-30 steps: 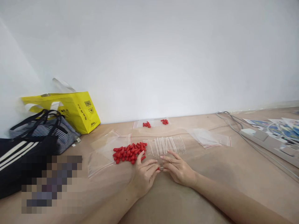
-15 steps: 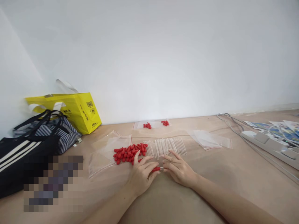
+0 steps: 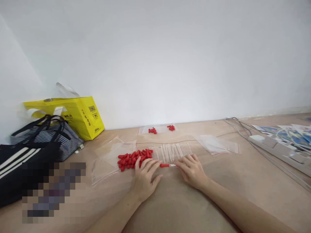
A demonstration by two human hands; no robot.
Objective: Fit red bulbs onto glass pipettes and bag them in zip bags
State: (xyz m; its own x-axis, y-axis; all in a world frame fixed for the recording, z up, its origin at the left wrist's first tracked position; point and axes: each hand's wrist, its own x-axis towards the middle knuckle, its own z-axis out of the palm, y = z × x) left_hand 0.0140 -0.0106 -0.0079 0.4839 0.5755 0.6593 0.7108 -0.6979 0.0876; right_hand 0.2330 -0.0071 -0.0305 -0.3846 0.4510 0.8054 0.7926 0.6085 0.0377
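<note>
My right hand (image 3: 194, 173) pinches the clear tube end of a dropper (image 3: 165, 165), whose red rubber bulb points left. The dropper lies level just in front of a row of thin clear tubes (image 3: 171, 152). My left hand (image 3: 146, 179) rests beside the bulb with thumb and fingers apart, its fingertips at the near edge of a heap of red rubber bulbs (image 3: 133, 158). Part of that heap is hidden behind the left fingers. Whether the left fingertips touch the dropper is hard to make out.
Clear zip bags (image 3: 107, 171) lie left of the heap, and more plastic bags (image 3: 216, 144) lie to the right. Near the wall, a bag (image 3: 160, 128) bears two small red clusters. A yellow bag (image 3: 89, 119) and dark bags (image 3: 31, 161) stand left; a power strip (image 3: 279, 149) lies right.
The dropper has moved slightly away from me and to the right, towards the tube row. My left hand has let go of its red bulb; my right hand has shifted right with the tube.
</note>
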